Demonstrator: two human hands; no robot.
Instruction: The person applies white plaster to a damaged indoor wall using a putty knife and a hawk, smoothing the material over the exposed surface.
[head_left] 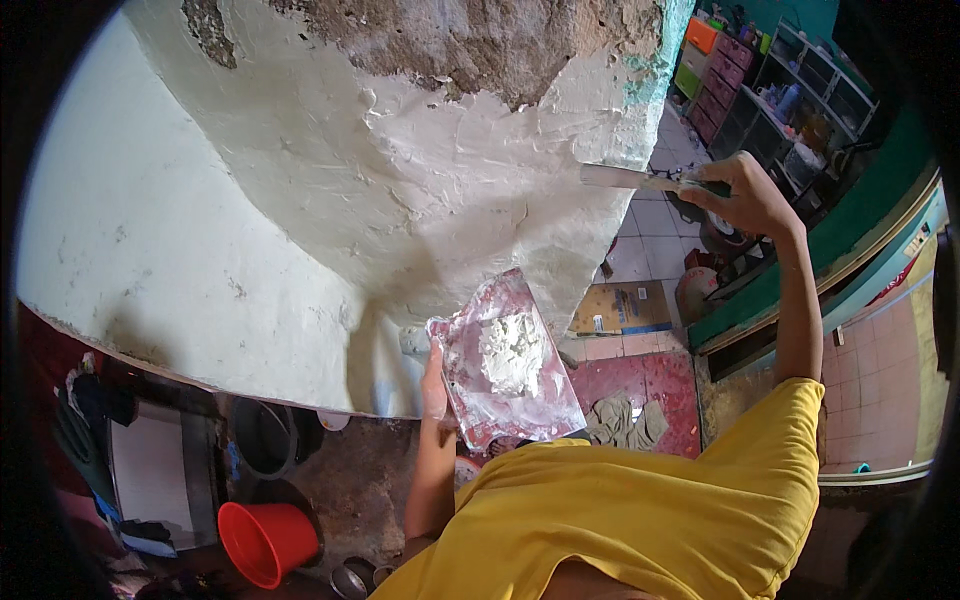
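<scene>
My right hand (745,197) grips a putty knife (615,177) by its handle. The blade lies flat along the wall's right edge, at or very near the surface. White putty coats the wall (470,190) in smeared ridges, while rough bare brown render (470,45) shows higher up. Lower down, my left hand (434,388) grips a flat reddish board (468,375) by its left side. A heap of white putty (512,352) sits on the board, and more is smeared over its face. Most of the left fingers are hidden by the board.
Below left stand a red bucket (262,545) and a dark tub (262,440). A crumpled cloth (627,422) lies on the red floor, near flattened cardboard (622,306). Drawers (722,78) and a shelf rack (812,75) stand beyond the wall. A green-edged frame (760,310) is on my right.
</scene>
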